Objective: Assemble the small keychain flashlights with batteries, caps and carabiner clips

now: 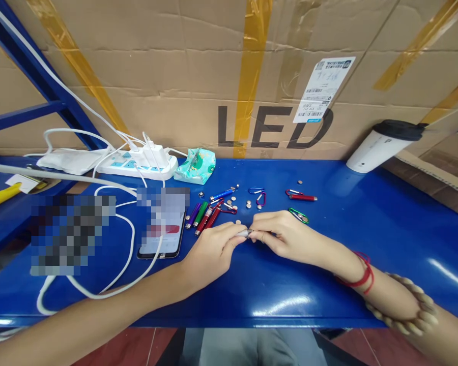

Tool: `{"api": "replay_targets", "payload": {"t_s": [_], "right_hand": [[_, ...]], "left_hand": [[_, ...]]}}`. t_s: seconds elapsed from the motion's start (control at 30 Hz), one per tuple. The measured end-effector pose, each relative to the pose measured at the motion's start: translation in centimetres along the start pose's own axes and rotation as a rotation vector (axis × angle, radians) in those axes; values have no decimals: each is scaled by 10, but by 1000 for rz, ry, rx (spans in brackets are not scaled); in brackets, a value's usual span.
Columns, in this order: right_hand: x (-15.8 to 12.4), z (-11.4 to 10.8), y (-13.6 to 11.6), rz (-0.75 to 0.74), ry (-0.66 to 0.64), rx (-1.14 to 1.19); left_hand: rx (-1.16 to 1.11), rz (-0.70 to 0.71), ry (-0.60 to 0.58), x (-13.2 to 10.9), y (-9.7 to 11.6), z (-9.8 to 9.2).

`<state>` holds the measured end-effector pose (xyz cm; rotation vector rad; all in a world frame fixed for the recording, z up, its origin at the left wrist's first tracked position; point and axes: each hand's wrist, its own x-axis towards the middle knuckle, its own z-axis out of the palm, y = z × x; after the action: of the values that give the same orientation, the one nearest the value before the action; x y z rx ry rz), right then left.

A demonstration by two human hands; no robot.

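My left hand [213,246] is closed around a small silver metal tube [243,233], which looks like the body of a mini keychain flashlight. At its right end, the fingertips of my right hand [280,234] pinch together on a dark, tiny end part. Beyond my left hand lie a purple tube [193,215], a green tube [201,214] and red tubes [213,216]. A blue tube [222,194] and several button cells [248,205] are scattered behind. Past my right hand are a green carabiner [298,215] and a red tube with a carabiner [303,197].
A phone [164,223] and white cables [132,244] lie to the left, beside a blurred-out object [74,229]. At the back are a power strip [137,165], a tissue pack [195,166] and a tilted white cup [383,147]. A big cardboard box [198,76] stands behind the blue table [328,300].
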<state>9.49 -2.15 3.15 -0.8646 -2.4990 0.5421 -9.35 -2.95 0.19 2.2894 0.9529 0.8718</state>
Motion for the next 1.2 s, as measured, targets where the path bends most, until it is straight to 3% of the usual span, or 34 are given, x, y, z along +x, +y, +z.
{"api": "replay_targets", "payload": {"t_s": [0.07,0.17,0.27,0.47,0.57,0.7,0.83,1.2], "right_hand": [[1,3,-2,77,18,84],[0,5,-5,305,-29,279],[0,4,-6,474,-55,420],[2,5,-8,525,-37,443],[2,5,-5,421,63,247],[-2,1,4,139,281,-161],[-5,-5,11,-94,328,-334],[-9,-10,12,-189,292,-339]], "left_hand": [[58,54,34,-1,-3,1],[116,105,63,-1,-7,1],[105,81,58,2,-6,0],[-54,-76,18,5,-1,-2],[-107,-123,38,6,-1,-3],[-140,-159,46,8,0,-4],[-146,-166,27,8,2,-6],[-160,-136,-67,7,4,-5]]}}
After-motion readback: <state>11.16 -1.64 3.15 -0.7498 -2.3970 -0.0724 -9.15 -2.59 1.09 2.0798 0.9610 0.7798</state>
